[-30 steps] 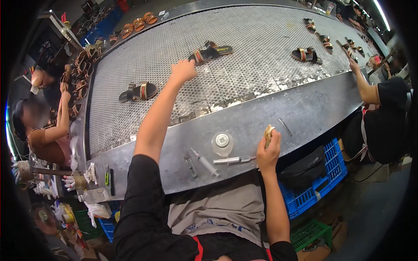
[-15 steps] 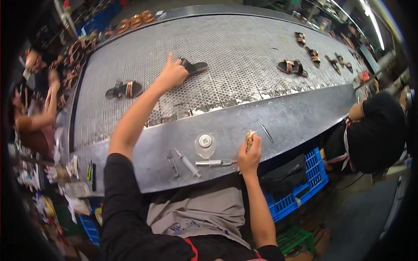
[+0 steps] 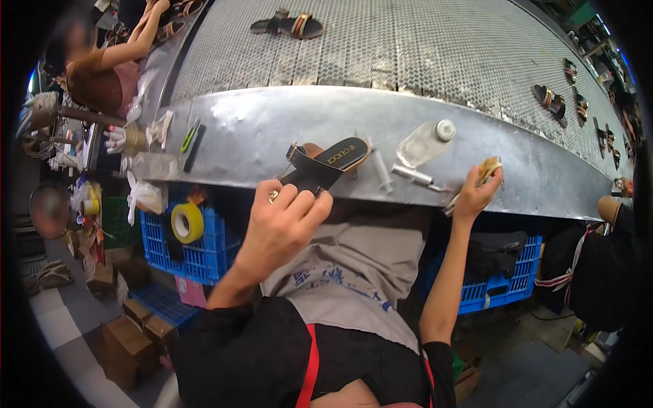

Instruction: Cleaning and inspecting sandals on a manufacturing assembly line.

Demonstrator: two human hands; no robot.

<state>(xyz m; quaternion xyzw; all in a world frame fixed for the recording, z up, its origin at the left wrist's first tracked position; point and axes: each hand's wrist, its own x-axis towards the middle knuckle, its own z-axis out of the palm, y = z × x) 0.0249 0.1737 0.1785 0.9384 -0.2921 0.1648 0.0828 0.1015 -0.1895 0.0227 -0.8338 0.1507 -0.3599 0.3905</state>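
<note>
My left hand [image 3: 282, 221] is closed around the edge of a black slide sandal [image 3: 332, 162] with a buckle, held over the near edge of the metal ledge [image 3: 272, 122]. In my right hand [image 3: 474, 195], the fingers are wrapped round a crumpled yellowish cloth-like wad [image 3: 488, 168]. A thin stick-like piece also shows by that hand's lower side. Between the hands lie two syringes, one beside the sandal [image 3: 381, 168] and one nearer the right hand [image 3: 416, 175]. A clear bottle [image 3: 425, 141] with a white cap lies behind them.
A mesh conveyor belt [image 3: 381, 61] beyond the ledge carries a strapped sandal [image 3: 299, 27] and several more at right. Left on the ledge is a green-handled cutter [image 3: 190, 136]. Blue crates [image 3: 160, 251] stand below; people work at both sides.
My left hand has brought the black sandal from the mesh belt back toward my body. The view has tilted down. My right hand still holds the wad.
</note>
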